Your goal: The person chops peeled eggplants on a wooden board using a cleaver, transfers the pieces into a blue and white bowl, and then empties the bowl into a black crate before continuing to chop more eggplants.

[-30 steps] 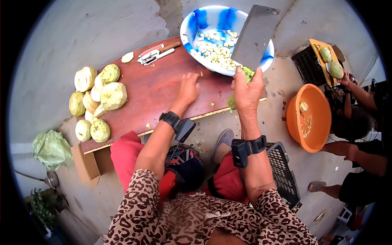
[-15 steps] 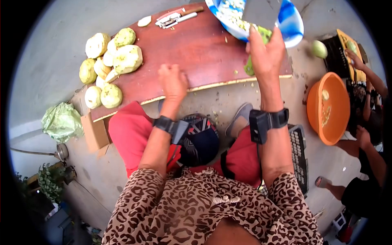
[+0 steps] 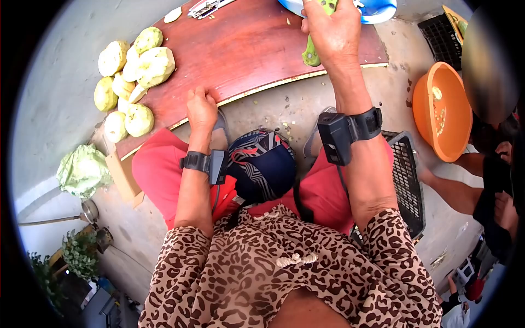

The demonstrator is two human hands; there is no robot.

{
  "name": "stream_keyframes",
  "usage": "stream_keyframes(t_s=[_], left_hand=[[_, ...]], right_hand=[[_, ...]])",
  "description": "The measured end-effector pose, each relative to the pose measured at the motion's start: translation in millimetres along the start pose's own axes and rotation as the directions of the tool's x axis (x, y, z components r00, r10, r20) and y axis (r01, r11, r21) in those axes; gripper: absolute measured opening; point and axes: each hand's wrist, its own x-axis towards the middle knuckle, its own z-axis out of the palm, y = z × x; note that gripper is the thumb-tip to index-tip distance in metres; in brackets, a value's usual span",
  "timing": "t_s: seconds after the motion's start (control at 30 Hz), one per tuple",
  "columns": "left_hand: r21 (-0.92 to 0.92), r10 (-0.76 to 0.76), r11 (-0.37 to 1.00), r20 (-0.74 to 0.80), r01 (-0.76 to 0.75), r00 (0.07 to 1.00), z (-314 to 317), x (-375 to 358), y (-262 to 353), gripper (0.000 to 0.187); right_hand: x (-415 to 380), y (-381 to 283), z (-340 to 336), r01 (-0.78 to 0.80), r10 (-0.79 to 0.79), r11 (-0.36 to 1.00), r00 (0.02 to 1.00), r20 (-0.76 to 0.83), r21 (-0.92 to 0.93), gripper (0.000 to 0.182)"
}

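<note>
My right hand point(image 3: 332, 35) is wrapped round the green handle point(image 3: 311, 53) of a broad-bladed knife, over the far right of the red-brown table point(image 3: 235, 49). The knife's blade is beyond the top of the view. Just past that hand is the rim of a blue and white basin point(image 3: 377, 15), mostly cut off. My left hand point(image 3: 201, 108) is curled closed at the table's near edge, with nothing visible in it. To its left sits a group of several peeled, pale green round vegetables point(image 3: 155, 66).
Peelers point(image 3: 205, 7) and a pale slice point(image 3: 173, 15) lie at the table's far side. An orange tub point(image 3: 444, 112) with pale pieces inside stands right, near another person's leg point(image 3: 456, 188). A black crate point(image 3: 404, 175) is beside my right knee; a green plastic bag point(image 3: 83, 170) lies left.
My left hand has drawn back and left to the table edge. My right hand, still on the knife, sits higher in view. The view has tilted, cutting off most of the basin.
</note>
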Motion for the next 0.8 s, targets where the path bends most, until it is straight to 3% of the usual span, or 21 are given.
stream_keyframes(t_s=[0.13,0.23,0.33,0.43,0.5,0.53,0.57,0.6,0.63,0.67,0.7,0.77,0.8], left_hand=[[-0.15,-0.108,0.98,0.167,0.134,0.98,-6.7,11.5,4.0,0.01],[-0.366,-0.116,0.921,0.074,0.135,0.991,0.7,42.4,11.9,0.01],[-0.548,0.003,0.833,-0.141,-0.08,0.99,-29.4,77.1,65.8,0.012],[-0.573,0.121,0.762,-0.332,-0.302,0.936,-58.2,110.5,122.7,0.015],[-0.563,0.192,0.721,-0.398,-0.404,0.897,-69.3,129.3,163.9,0.007],[-0.74,0.135,0.533,-0.403,-0.409,0.905,-63.0,138.7,183.4,0.005],[-0.672,0.186,0.535,-0.496,-0.511,0.848,-53.9,153.2,193.8,0.006],[-0.58,0.239,0.592,-0.537,-0.56,0.809,-45.9,164.5,203.9,0.008],[-0.587,0.285,0.577,-0.507,-0.568,0.813,-35.6,172.7,211.9,0.011],[-0.562,0.36,0.678,-0.308,-0.473,0.881,-20.2,180.6,213.5,0.017],[-0.492,0.439,0.672,-0.337,-0.554,0.833,-2.4,181.4,209.3,0.021],[-0.335,0.59,0.644,-0.355,-0.688,0.725,27.1,172.1,192.6,0.028],[-0.407,0.524,0.682,-0.307,-0.607,0.794,31.5,161.7,184.5,0.034]], right_hand=[[1.9,2.8,1.1,-0.058,0.056,0.997,0.998,0.028,0.056,0.011],[2.6,3.6,-1.2,-0.037,0.037,0.999,0.999,0.03,0.019,0.01],[0.8,-3.1,-1.4,-0.062,0.062,0.998,0.998,0.004,0.011,0.01],[-3.2,-7.5,-3.0,-0.033,0.032,0.999,0.999,-0.029,-0.038,0.012],[-2.0,-11.5,-4.7,0.053,-0.056,0.997,0.997,-0.054,-0.055,0.013],[-2.4,-12.8,-6.0,0.108,-0.11,0.993,0.992,-0.067,-0.046,0.014],[-0.6,-9.1,-6.3,0.16,-0.163,0.986,0.983,-0.08,-0.038,0.016],[6.0,-0.4,-9.9,0.224,-0.243,0.962,0.963,-0.114,-0.157,0.018],[12.5,3.1,-12.0,0.272,-0.321,0.921,0.935,-0.148,-0.279,0.02],[11.7,4.5,-14.6,0.252,-0.3,0.935,0.937,-0.179,-0.249,0.025],[10.0,2.7,-15.4,0.224,-0.269,0.95,0.94,-0.208,-0.217,0.03],[13.0,6.0,-19.7,0.299,-0.358,0.901,0.922,-0.148,-0.313,0.025],[15.5,9.2,-20.7,0.347,-0.411,0.863,0.905,-0.109,-0.366,0.02]])
